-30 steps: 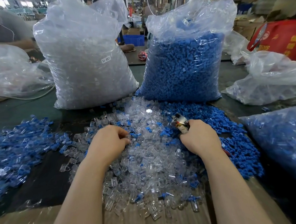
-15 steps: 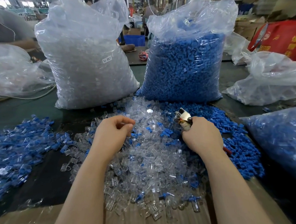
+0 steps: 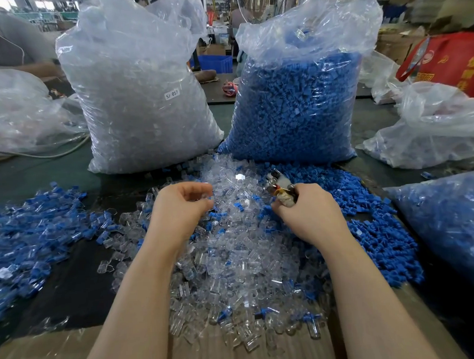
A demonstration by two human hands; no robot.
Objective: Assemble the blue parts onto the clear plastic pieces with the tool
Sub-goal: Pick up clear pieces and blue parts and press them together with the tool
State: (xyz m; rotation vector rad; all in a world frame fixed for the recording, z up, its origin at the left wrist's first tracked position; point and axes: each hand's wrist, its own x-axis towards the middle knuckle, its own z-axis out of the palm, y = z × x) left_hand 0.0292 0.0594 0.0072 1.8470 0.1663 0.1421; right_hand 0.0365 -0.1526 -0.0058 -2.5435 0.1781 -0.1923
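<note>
Both forearms are bare up to the lower edge of the view, with no sleeve visible. The left hand (image 3: 181, 210) and the right hand (image 3: 313, 216) wear no glove, ring, or watch.

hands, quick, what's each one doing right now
Left hand: fingers curled, apparently pinching a clear plastic piece.
Right hand: grips the tool.
</note>
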